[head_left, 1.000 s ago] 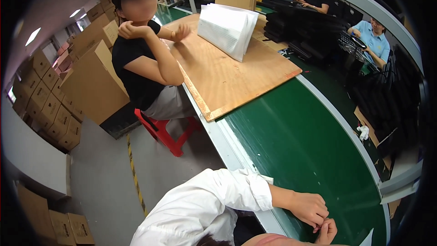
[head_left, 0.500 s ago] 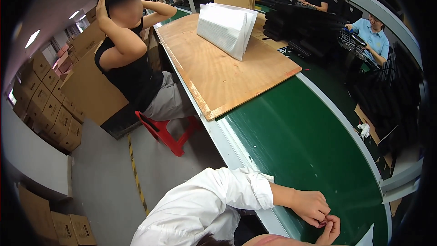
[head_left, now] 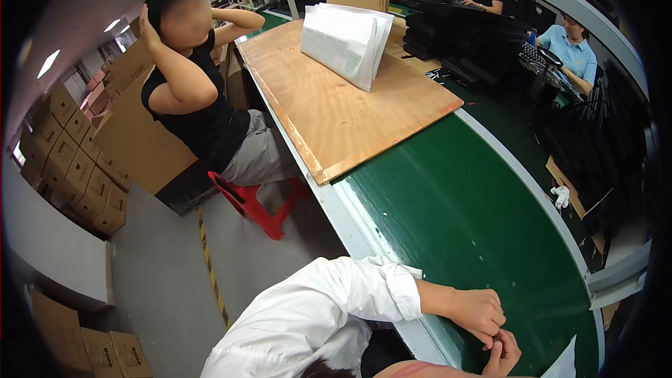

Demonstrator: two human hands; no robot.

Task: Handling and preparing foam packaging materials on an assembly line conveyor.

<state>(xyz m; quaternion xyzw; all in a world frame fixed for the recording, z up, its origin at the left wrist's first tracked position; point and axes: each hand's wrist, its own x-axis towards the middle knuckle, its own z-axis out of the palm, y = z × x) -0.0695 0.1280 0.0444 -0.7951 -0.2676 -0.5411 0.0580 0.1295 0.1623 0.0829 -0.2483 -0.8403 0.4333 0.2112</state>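
The left hand (head_left: 479,311) is curled shut and touches the fingers of the right hand (head_left: 505,353) just below it. I cannot tell if they hold anything. Both rest on the green belt (head_left: 455,217).

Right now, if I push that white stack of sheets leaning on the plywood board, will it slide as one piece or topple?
The white stack of sheets stands tilted on edge, so it would likely tip or fan apart. It looks thin-leaved and floppy. The plywood board looks smooth, so sliding seems easy.
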